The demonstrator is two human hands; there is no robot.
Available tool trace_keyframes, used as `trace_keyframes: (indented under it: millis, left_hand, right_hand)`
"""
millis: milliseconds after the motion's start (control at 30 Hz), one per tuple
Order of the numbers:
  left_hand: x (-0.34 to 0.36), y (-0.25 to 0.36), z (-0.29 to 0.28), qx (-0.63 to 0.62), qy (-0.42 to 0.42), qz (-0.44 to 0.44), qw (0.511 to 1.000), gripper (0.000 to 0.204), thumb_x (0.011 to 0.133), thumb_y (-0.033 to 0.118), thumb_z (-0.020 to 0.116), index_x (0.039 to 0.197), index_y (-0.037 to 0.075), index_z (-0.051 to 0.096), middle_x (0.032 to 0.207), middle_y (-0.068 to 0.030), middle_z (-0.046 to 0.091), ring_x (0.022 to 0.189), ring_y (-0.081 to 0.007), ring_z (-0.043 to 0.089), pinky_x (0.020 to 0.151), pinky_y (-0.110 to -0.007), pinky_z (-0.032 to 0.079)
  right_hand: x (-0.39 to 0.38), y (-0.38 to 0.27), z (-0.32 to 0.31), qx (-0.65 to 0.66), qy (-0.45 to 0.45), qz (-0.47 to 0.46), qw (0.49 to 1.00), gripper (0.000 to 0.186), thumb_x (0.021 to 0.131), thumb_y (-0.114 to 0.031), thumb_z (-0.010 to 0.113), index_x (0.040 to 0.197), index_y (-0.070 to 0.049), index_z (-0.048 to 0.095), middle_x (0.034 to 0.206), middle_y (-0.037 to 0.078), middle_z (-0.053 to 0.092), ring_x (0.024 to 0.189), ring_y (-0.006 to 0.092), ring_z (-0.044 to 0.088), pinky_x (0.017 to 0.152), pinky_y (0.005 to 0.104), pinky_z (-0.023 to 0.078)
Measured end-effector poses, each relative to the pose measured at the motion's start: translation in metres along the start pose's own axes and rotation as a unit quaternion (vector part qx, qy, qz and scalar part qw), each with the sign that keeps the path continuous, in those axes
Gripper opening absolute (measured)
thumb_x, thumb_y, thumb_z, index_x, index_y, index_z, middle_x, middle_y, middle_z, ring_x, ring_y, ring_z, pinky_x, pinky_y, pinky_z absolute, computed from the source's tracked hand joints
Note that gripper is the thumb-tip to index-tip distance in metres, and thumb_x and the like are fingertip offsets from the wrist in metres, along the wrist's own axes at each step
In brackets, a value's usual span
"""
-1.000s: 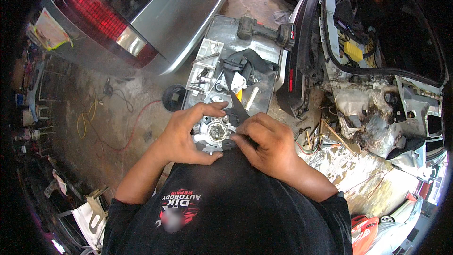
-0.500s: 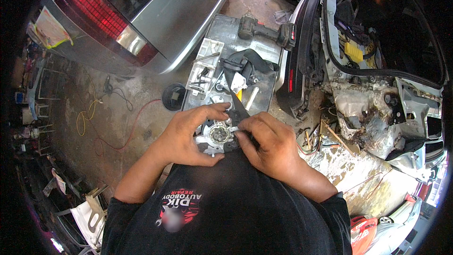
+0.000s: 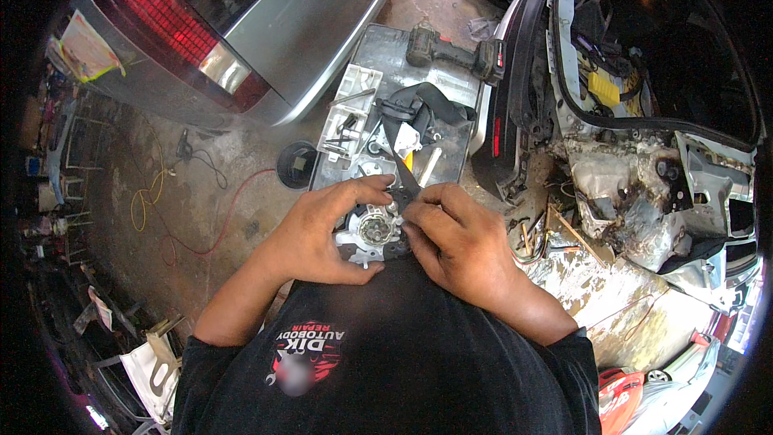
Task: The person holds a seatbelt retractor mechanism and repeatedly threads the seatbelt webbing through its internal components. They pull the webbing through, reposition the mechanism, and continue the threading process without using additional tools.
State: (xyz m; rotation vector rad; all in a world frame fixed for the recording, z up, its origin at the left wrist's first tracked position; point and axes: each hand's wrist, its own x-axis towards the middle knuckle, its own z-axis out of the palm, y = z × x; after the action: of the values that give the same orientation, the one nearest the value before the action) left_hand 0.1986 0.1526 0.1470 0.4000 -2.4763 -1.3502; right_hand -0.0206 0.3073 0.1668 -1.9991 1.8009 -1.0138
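A small grey metal retractor mechanism (image 3: 372, 232) with a round hub sits between both hands, close to my chest. My left hand (image 3: 322, 234) grips its left side, thumb under and fingers over the top. My right hand (image 3: 459, 242) pinches its right edge, where a black seat belt strap (image 3: 400, 159) leaves it. The strap runs up over the metal work surface (image 3: 386, 52) to a folded black bundle (image 3: 427, 105).
A cordless drill (image 3: 455, 52) and a white plastic tray of small parts (image 3: 348, 113) lie on the work surface. A silver car's rear (image 3: 241, 40) is at left, a stripped, rusty car body (image 3: 644, 161) at right. Cables cross the concrete floor (image 3: 185, 193).
Both hands have shifted slightly on the mechanism, which has turned a little; my right fingers have closed in nearer the hub.
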Motion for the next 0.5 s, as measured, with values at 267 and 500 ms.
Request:
trace_keyframes:
  millis: [267, 500]
  left_hand:
    - [0.0003, -0.0026, 0.0014, 0.025, 0.007, 0.026, 0.999, 0.083, 0.062, 0.018, 0.102, 0.135, 0.007, 0.064, 0.153, -0.0253, 0.069, 0.133, -0.0398, 0.074, 0.110, -0.046, 0.059]
    - [0.0003, -0.0035, 0.0011, 0.025, 0.005, 0.025, 0.999, 0.084, 0.062, 0.019, 0.102, 0.136, 0.007, 0.064, 0.153, -0.0256, 0.069, 0.133, -0.0403, 0.074, 0.111, -0.046, 0.059]
  right_hand:
    - [-0.0031, 0.0007, -0.0009, 0.004, -0.014, -0.003, 1.000, 0.025, 0.091, -0.011, 0.084, 0.113, -0.010, 0.075, 0.108, 0.010, 0.071, 0.086, 0.0324, 0.077, 0.070, 0.0444, 0.063]
    - [-0.0012, -0.0017, -0.0022, 0.024, -0.008, 0.000, 1.000, 0.025, 0.087, -0.002, 0.087, 0.111, -0.004, 0.078, 0.104, 0.013, 0.073, 0.084, 0.0310, 0.078, 0.069, 0.0418, 0.063]
